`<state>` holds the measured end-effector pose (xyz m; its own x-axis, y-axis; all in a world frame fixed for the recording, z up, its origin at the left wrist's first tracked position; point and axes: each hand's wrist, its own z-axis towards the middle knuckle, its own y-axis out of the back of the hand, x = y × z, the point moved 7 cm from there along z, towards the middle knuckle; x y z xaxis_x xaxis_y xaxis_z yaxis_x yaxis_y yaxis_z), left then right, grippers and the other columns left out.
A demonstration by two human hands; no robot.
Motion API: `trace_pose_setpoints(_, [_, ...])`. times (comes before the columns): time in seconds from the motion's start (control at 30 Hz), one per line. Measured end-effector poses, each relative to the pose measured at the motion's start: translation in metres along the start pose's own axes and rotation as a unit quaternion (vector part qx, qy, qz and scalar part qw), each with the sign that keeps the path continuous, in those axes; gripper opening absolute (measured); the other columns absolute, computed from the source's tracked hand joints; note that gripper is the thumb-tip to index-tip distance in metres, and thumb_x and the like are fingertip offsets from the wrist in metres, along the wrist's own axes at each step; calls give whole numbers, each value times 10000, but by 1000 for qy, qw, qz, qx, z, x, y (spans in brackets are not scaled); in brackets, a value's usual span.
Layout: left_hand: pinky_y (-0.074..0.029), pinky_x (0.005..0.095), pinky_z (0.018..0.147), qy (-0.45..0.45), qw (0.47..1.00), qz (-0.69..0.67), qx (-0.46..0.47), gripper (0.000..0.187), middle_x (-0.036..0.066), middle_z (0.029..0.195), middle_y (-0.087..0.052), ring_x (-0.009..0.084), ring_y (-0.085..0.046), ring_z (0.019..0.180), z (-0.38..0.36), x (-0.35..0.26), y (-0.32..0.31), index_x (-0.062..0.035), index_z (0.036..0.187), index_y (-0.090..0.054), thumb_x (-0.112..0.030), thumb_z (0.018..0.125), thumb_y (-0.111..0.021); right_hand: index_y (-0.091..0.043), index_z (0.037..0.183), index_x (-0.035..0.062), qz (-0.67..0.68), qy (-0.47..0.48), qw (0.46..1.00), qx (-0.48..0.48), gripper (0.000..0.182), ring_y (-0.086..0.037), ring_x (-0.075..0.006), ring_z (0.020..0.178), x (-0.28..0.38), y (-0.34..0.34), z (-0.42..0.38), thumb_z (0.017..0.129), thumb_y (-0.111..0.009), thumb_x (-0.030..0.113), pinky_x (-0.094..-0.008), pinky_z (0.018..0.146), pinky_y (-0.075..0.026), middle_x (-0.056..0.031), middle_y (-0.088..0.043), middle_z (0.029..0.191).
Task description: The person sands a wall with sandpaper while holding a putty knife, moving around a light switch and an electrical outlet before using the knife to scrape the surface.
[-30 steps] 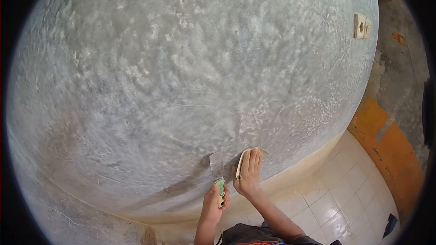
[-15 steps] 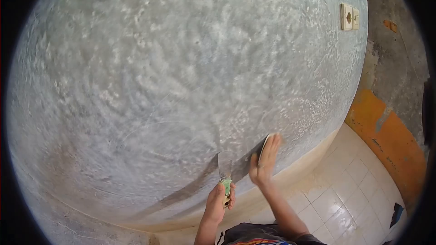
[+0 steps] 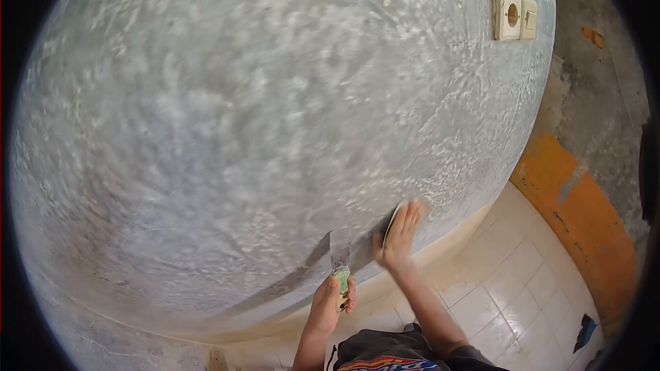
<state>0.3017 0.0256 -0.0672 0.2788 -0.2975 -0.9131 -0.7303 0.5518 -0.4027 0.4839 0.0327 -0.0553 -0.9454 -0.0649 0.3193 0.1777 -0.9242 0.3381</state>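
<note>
In my left hand is a putty knife, its thin metal blade pointing up and my fingers wrapped round its green and pale handle. The blade stands just in front of the grey, mottled wall. To the right, my right hand lies along the lower wall, fingers together and slightly blurred. Under its palm is a thin flat sheet that looks like sandpaper. Only its pale edge shows; the rest is hidden behind the hand.
A socket and switch plate is fixed high on the wall at right. Below the wall runs a pale tiled floor. Orange, peeling paint covers the lower part of the adjoining wall. A small dark piece lies on the tiles.
My view has shifted, so the socket plate looks larger and farther left. My right hand has moved slightly left across the picture with the sheet; the putty knife is almost unmoved.
</note>
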Motion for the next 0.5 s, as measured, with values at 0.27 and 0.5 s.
trace_pose_setpoints(0.27, [-397,258,518,-23,999,-4,-45,505,34,728,-507,131,-490,598,36,31,-59,-15,990,-522,-507,954,-413,-136,1423,-122,-13,28,999,-27,818,-63,-491,1389,-62,37,71,855,-547,300,-588,1110,-44,-327,-94,1493])
trace_pose_setpoints(0.5, [-396,250,512,-1,997,11,-82,530,30,722,-515,120,-492,584,48,52,-85,-18,966,-526,-534,944,-408,-105,1400,-177,31,6,999,0,717,-31,-540,1368,-101,39,41,838,-429,128,-618,1095,-44,-380,-53,1468])
